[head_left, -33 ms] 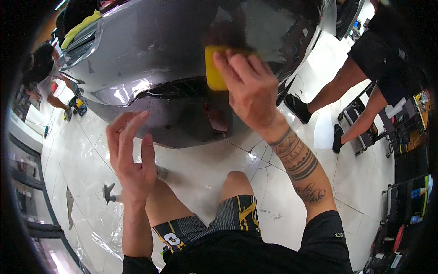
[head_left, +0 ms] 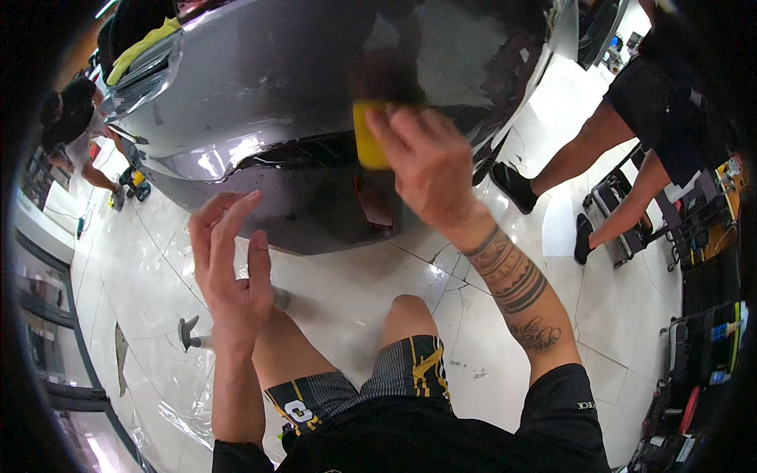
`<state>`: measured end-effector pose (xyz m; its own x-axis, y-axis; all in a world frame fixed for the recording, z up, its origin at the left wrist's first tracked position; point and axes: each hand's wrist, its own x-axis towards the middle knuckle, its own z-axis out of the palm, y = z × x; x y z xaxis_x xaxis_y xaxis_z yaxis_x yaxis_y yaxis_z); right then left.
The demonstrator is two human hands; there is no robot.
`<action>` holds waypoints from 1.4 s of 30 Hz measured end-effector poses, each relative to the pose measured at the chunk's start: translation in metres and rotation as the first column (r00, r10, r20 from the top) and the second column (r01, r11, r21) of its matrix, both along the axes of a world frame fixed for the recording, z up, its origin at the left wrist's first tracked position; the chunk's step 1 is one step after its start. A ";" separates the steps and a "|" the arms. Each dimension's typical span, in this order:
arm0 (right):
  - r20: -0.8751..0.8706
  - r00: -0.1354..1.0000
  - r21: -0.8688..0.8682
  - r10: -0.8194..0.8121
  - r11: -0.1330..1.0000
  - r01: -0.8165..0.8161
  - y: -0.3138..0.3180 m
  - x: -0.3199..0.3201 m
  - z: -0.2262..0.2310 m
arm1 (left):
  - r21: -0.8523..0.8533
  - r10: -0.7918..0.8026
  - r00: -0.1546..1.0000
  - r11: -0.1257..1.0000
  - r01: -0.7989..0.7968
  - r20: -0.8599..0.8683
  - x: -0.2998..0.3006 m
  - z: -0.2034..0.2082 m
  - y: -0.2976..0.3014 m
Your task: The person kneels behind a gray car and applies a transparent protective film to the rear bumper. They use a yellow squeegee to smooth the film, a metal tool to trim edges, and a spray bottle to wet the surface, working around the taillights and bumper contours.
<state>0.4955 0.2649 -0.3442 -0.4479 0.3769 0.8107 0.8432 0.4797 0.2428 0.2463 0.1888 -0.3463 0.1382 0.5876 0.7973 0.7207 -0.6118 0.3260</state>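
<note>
We press our right hand [head_left: 430, 169] against the glossy grey car body panel [head_left: 300, 71], its fingers closed over a yellow squeegee [head_left: 367, 138] that lies flat on the panel just above the dark opening in the bodywork. Set beside the earlier head view, almost nothing differs: the squeegee sits at the same spot on the panel, with the same grip, so we judge the stroke is only just under way or paused there, and the wiping of this patch is not finished. Our left hand [head_left: 229, 272] hangs below the panel's lower edge, open with fingers spread, holding nothing and not touching the car, as it did in the earlier view. We kneel on the white tiled floor [head_left: 355, 292] right under the panel, with our knees [head_left: 406, 311] near its bottom lip. To the right of the car, another person's legs [head_left: 599, 158] stand beside a dark wheeled case [head_left: 611, 213], and at the car's left another person [head_left: 75, 134] crouches on the floor.
</note>
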 end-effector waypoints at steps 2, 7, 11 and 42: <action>-0.016 0.994 -0.067 0.105 0.992 -0.106 -0.004 0.002 -0.005 | 0.022 -0.022 1.000 1.000 0.022 -0.009 -0.003 0.000 -0.007; -0.129 0.977 -0.342 0.168 0.918 -0.202 -0.029 0.051 0.043 | -0.038 -0.050 0.998 0.998 0.049 -0.029 -0.028 0.001 -0.036; -0.120 0.982 0.009 0.147 0.989 -0.147 -0.022 0.054 0.052 | -0.256 0.028 0.998 0.967 -0.012 0.057 -0.058 -0.032 -0.056; -0.326 0.942 -0.015 -0.082 0.997 0.081 0.002 0.058 -0.068 | -0.587 -0.162 0.987 0.797 0.140 0.016 -0.055 -0.141 -0.074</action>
